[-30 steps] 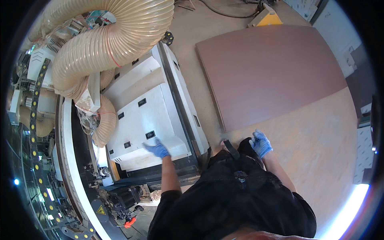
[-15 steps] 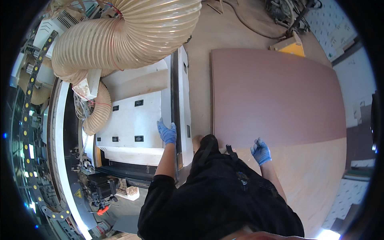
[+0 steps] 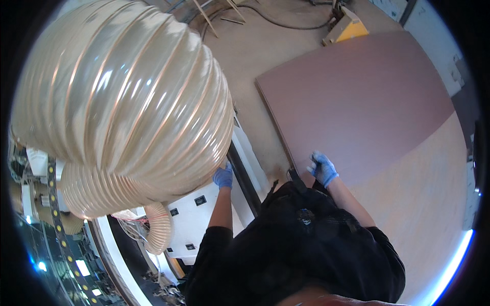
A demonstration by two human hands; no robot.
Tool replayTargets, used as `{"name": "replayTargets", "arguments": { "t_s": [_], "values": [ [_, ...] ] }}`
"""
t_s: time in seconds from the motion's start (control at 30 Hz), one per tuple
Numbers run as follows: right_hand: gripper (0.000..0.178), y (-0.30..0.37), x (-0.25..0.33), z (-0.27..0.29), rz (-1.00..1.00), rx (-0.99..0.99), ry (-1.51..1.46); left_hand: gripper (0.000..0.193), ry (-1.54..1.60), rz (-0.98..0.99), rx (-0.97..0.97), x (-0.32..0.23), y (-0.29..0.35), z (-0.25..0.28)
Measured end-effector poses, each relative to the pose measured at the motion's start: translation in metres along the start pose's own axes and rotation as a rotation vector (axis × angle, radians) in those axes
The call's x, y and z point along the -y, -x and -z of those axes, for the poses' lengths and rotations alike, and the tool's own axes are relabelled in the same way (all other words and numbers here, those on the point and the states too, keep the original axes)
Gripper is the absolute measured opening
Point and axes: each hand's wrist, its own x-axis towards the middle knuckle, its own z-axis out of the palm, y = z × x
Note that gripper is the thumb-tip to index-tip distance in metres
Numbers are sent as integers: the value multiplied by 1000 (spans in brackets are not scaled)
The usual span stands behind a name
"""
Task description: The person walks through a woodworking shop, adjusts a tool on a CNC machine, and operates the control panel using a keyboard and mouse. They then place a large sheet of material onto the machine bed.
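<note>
Since the earlier frame, the ribbed hose (image 3: 138,92) comes to loom larger at upper left, hiding much of the white machine cover (image 3: 194,219). Hose is cream, translucent, glossy, with copper-toned spiral ridges. Left hand (image 3: 223,177) is at its lower-right edge; contact and finger spread cannot be told. Right hand (image 3: 324,168) is empty, loosely curled, over the brown panel (image 3: 357,97).

Moderate light is spreading over the brown panel (image 3: 352,102), a pale sheen clouding its surface. White streaks are glinting on the ribbed hose (image 3: 132,97) (looming near the lens). A blue-fringed glare strip (image 3: 453,270) is burning out lower right; edges are bowing, corners blackening.
</note>
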Motion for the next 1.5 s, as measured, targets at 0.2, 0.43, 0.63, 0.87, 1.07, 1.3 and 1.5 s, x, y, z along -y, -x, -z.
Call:
{"name": "replayTargets", "arguments": {
  "t_s": [0.2,0.43,0.63,0.87,1.07,1.3,1.5],
  "values": [
    [20,-53,-15,-25,508,-144,649,82,-55,15,-104,30,-104,-41],
    [18,-90,18,-25,946,-228,1322,87,67,385,-365,-58,-177,-94],
    [20,-137,43,30,792,-288,1677,91,-120,633,-484,-91,-227,-108],
    [20,-176,85,33,659,-321,1708,96,-513,232,-347,-70,-292,-75],
    [18,-218,122,9,635,-306,1757,106,-560,394,-48,-87,-361,-47],
    [20,-273,160,-6,486,-290,1848,97,-538,158,-39,-35,-358,-37],
    [22,-314,173,-27,206,-360,1938,89,-488,203,-13,-36,-352,-38]
  ]
}}
